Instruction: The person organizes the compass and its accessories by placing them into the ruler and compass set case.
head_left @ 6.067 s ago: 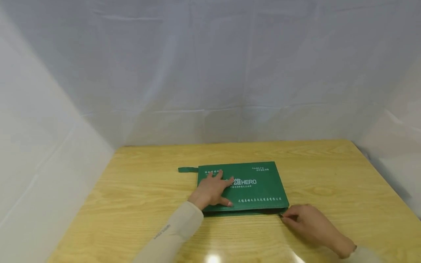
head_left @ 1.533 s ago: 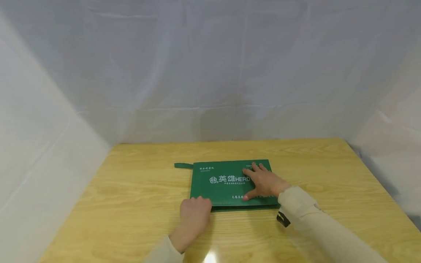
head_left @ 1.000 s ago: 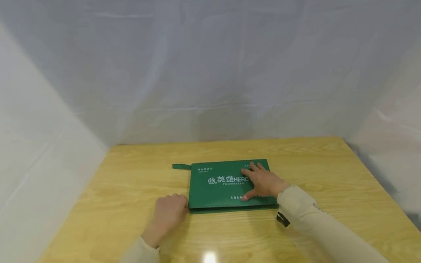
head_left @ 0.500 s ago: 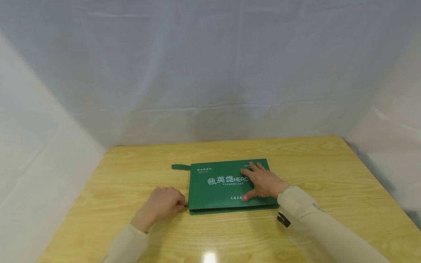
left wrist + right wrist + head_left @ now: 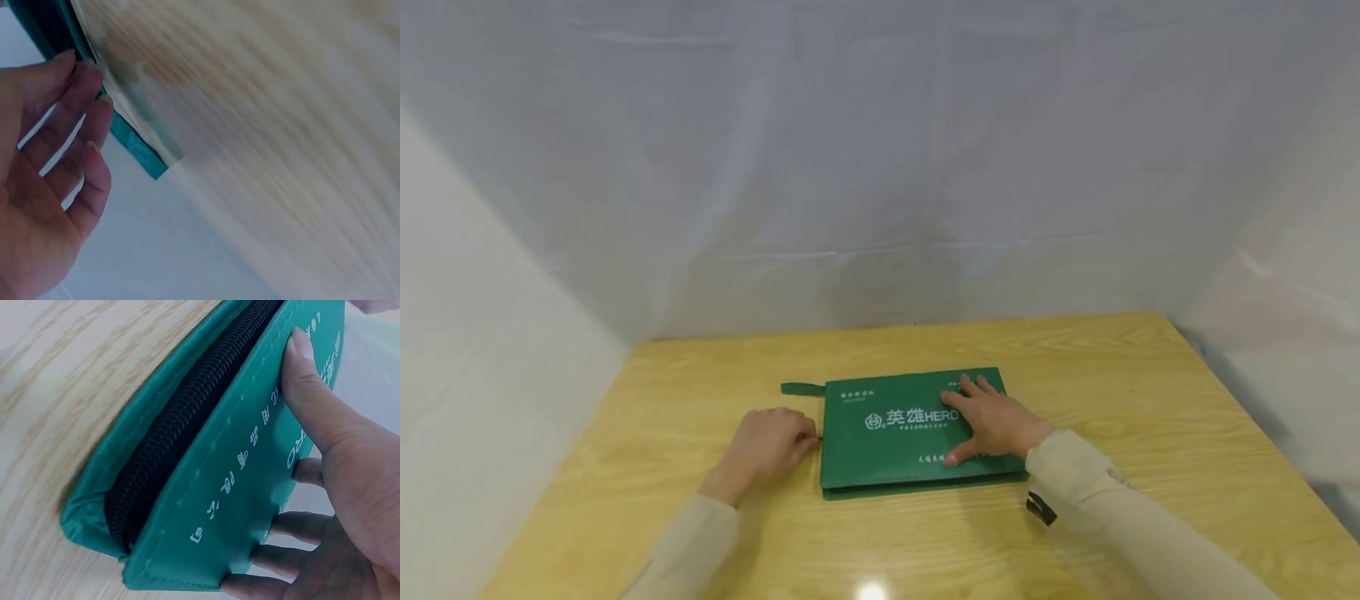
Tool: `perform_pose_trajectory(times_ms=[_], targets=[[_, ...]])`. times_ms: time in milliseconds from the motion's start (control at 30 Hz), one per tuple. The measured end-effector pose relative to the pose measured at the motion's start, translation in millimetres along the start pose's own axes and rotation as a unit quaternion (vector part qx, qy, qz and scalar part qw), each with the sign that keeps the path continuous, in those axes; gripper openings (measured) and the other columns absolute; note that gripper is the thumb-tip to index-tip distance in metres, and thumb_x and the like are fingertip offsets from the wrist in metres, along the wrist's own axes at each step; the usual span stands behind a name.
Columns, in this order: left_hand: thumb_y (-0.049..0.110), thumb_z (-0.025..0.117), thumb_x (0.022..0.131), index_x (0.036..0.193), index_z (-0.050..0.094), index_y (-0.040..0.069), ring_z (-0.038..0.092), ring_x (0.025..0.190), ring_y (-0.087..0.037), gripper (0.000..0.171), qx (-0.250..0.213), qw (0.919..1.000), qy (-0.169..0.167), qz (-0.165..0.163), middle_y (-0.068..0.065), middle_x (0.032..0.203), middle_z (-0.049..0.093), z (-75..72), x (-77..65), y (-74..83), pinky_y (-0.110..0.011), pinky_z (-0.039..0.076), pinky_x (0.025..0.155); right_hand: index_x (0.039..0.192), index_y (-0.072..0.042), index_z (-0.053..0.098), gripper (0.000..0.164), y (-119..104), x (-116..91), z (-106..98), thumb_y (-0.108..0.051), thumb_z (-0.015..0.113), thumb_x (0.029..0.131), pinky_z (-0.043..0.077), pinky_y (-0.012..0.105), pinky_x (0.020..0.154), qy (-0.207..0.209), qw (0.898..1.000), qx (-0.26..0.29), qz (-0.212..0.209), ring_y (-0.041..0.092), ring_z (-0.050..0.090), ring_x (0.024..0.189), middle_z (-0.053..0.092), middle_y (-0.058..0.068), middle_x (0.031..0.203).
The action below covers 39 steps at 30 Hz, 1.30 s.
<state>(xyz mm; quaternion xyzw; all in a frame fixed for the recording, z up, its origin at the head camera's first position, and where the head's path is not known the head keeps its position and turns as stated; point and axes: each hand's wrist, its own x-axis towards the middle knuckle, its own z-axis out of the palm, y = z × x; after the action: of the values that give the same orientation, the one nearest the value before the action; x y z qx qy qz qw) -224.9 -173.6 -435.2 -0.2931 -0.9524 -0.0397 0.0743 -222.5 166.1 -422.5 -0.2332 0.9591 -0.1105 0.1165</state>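
A green zip case (image 5: 880,450) with white printing lies flat on the table, its long side facing me. My left hand (image 5: 767,446) is at the case's left side. Thumb and forefinger pinch the small dark zipper pull (image 5: 820,438) there; the left wrist view shows these fingertips against the case's dark zipped edge. Across the right part of the cover, my right hand (image 5: 996,421) rests with spread fingers. In the right wrist view, the black zipper (image 5: 181,406) has its teeth joined along the front edge.
A green wrist strap (image 5: 802,389) sticks out from the case's back left corner. The wood-grain table (image 5: 1112,467) is bordered by pale cloth (image 5: 880,167) behind and at both sides. A black wristband piece (image 5: 1041,508) hangs below the right sleeve.
Earlier my right hand was at the front right corner and my left on the cover. My left hand has since gone along the front edge, round the left corner and up the side.
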Motion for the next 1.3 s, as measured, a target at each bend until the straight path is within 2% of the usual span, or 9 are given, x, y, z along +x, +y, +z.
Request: perform_pose_trajectory(times_ms=[267,467,700,867,967,1067,1167,1233,1300], targets=[[0.032,0.068,0.089,0.080,0.070,0.024,0.059,0.070,-0.014,0.012,-0.022,0.9938,-0.021,-0.107,0.007,0.080,0.066,1.0,22.9,-18.6,-0.038,0.046,0.056,0.147,-0.010,0.036,0.094,-4.2,3.1,1.7,-0.056,0.072,0.073,0.028,0.057,0.104,0.000,1.000,-0.006,-0.005,0.046,0.017,0.138,0.018,0.025,0.153],[0.027,0.063,0.092,0.078,0.067,0.019,0.054,0.066,-0.016,0.016,-0.045,0.9842,-0.040,-0.166,0.003,0.077,0.063,5.1,34.1,-20.1,-0.038,0.044,0.056,0.147,-0.010,0.035,0.094,-6.7,2.1,2.2,-0.057,0.071,0.074,0.028,0.056,0.104,-0.008,1.000,-0.020,-0.015,0.047,0.018,0.137,0.019,0.026,0.152],[0.024,0.057,0.094,0.067,0.058,0.018,0.047,0.056,-0.017,0.028,-0.060,0.9787,-0.063,-0.186,0.002,0.061,0.052,4.6,47.9,-17.9,-0.035,0.037,0.053,0.147,-0.009,0.035,0.094,-5.2,0.4,1.1,-0.056,0.072,0.075,0.028,0.057,0.104,-0.003,1.000,-0.021,-0.016,0.048,0.018,0.137,0.019,0.026,0.152],[0.026,0.060,0.094,0.074,0.063,0.017,0.051,0.061,-0.017,0.022,-0.069,0.9744,-0.060,-0.205,0.002,0.069,0.058,7.1,48.1,-19.1,-0.035,0.041,0.055,0.148,-0.011,0.034,0.094,-3.4,4.0,1.5,-0.057,0.071,0.075,0.026,0.057,0.105,-0.006,1.000,-0.012,-0.012,0.046,0.016,0.138,0.017,0.025,0.153],[0.027,0.061,0.093,0.090,0.068,0.013,0.058,0.070,-0.019,0.015,-0.071,0.9731,-0.052,-0.213,-0.002,0.084,0.065,8.7,47.2,-18.3,-0.039,0.047,0.060,0.148,-0.010,0.035,0.094,-1.3,5.8,2.7,-0.056,0.072,0.075,0.025,0.058,0.105,-0.005,1.000,-0.005,-0.011,0.047,0.015,0.138,0.017,0.025,0.153],[0.025,0.059,0.092,0.111,0.065,0.009,0.062,0.080,-0.023,0.025,-0.071,0.9716,-0.029,-0.224,-0.007,0.099,0.067,8.5,46.8,-15.9,-0.043,0.050,0.064,0.148,-0.010,0.034,0.094,1.8,5.8,4.9,-0.057,0.071,0.075,0.023,0.059,0.105,-0.001,1.000,0.003,-0.010,0.047,0.015,0.138,0.017,0.025,0.153],[0.024,0.056,0.093,0.121,0.060,0.007,0.063,0.082,-0.024,0.033,-0.081,0.9703,0.013,-0.228,-0.009,0.103,0.066,7.8,48.6,-11.0,-0.042,0.051,0.063,0.147,-0.011,0.036,0.092,4.3,2.4,7.5,-0.057,0.071,0.076,0.024,0.059,0.105,0.015,1.000,0.013,-0.014,0.046,0.016,0.138,0.020,0.024,0.152],[0.024,0.057,0.093,0.124,0.059,0.007,0.062,0.086,-0.025,0.035,-0.090,0.9727,0.049,-0.208,-0.009,0.107,0.064,7.1,51.2,-6.0,-0.042,0.051,0.066,0.146,-0.011,0.039,0.087,4.7,-2.4,9.7,-0.056,0.069,0.078,0.026,0.058,0.104,0.030,0.999,0.015,-0.018,0.045,0.019,0.137,0.024,0.023,0.152],[0.026,0.058,0.094,0.126,0.058,0.008,0.061,0.094,-0.027,0.037,-0.096,0.9784,0.074,-0.167,-0.011,0.112,0.061,5.8,54.6,0.5,-0.045,0.051,0.072,0.144,-0.010,0.041,0.081,3.9,-9.1,13.2,-0.055,0.067,0.081,0.029,0.058,0.102,0.052,0.998,0.012,-0.022,0.044,0.024,0.136,0.028,0.022,0.150]])
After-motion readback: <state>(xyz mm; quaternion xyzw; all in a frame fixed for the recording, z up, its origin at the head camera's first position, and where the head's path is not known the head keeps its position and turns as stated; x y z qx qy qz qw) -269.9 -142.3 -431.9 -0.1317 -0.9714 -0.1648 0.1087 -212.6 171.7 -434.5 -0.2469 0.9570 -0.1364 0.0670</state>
